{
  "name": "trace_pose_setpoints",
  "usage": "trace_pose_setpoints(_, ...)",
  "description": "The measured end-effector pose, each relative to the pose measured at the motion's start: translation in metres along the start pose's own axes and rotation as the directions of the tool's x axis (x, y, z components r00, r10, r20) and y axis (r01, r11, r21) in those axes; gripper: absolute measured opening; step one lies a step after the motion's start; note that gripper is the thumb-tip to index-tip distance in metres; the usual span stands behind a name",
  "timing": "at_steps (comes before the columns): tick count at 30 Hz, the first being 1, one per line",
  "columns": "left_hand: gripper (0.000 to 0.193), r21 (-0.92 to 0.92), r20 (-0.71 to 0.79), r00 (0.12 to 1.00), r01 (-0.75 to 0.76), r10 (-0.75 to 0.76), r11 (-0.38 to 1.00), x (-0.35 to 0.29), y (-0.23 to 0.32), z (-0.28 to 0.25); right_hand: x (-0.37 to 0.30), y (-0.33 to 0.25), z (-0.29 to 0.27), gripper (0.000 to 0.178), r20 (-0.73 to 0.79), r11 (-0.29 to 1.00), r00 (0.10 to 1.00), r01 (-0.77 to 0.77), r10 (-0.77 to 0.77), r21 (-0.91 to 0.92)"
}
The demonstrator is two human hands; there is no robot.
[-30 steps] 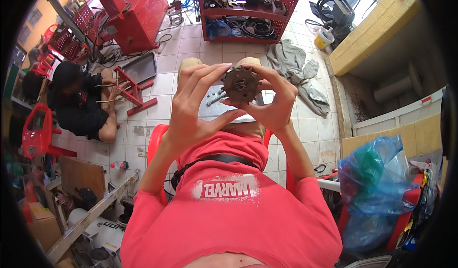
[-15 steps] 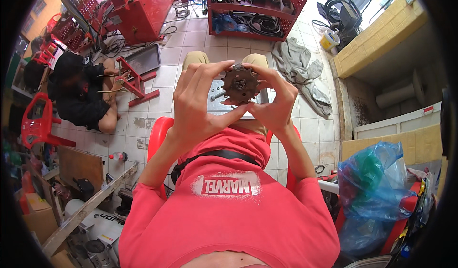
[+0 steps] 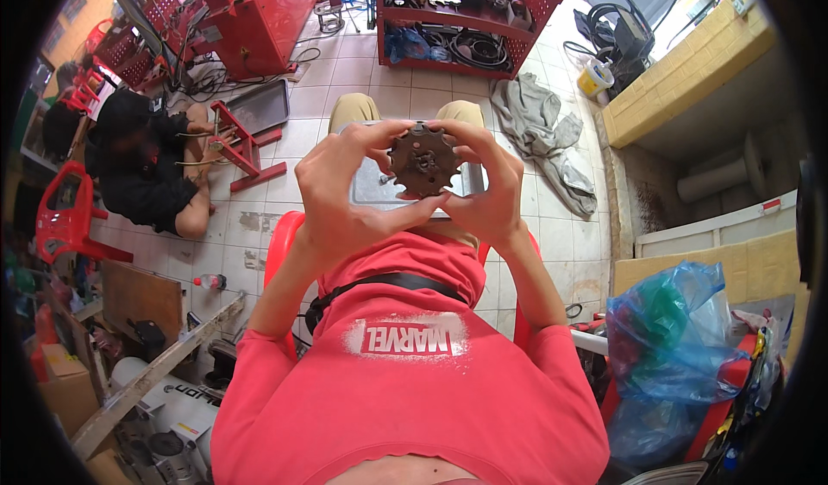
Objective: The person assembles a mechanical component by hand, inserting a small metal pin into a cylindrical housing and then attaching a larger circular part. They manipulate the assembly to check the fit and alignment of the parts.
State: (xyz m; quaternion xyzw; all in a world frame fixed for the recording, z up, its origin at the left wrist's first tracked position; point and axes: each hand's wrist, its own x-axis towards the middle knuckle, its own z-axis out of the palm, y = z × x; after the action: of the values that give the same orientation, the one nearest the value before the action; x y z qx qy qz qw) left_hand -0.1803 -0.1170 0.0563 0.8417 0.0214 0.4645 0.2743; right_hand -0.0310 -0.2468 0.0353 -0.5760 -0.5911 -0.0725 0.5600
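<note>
A dark brown, toothed metal sprocket (image 3: 423, 161) is held upright before me above my lap, one face toward me. My left hand (image 3: 338, 190) grips its left edge, the thumb reaching under the lower rim. On the opposite edge the fingers of my right hand (image 3: 488, 187) curl round it, with that thumb also at the bottom. The two thumb tips come close together below the sprocket. Behind and below my hands a grey metal tray (image 3: 369, 192) rests on my lap. A small bolt on it is partly hidden by my left hand.
Ahead stands a red tool cart (image 3: 457, 40) with cables and parts. A grey cloth (image 3: 543, 135) lies on the tiles. To my left a person in black (image 3: 142, 166) sits beside a red metal stand (image 3: 250, 161). Blue plastic bags (image 3: 668, 334) hang near my right side.
Both hands and the sprocket have shifted slightly left and down. The sprocket's face has turned a little, and my left hand now covers more of the bolt on the tray.
</note>
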Motion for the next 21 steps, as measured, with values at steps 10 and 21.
trace_pose_setpoints(10, 0.084, -0.538, -0.242, 0.969, -0.095, -0.045, 0.838, -0.010, -0.025, 0.000, 0.007, 0.040, -0.023, 0.072, 0.485, 0.910, 0.862, -0.310, 0.146, 0.277)
trace_pose_setpoints(21, 0.083, -0.407, -0.074, 0.996, 0.020, -0.054, 0.913, -0.001, -0.024, -0.008, 0.004, 0.032, -0.031, 0.059, 0.085, 0.746, 0.987, -0.161, 0.139, 0.646)
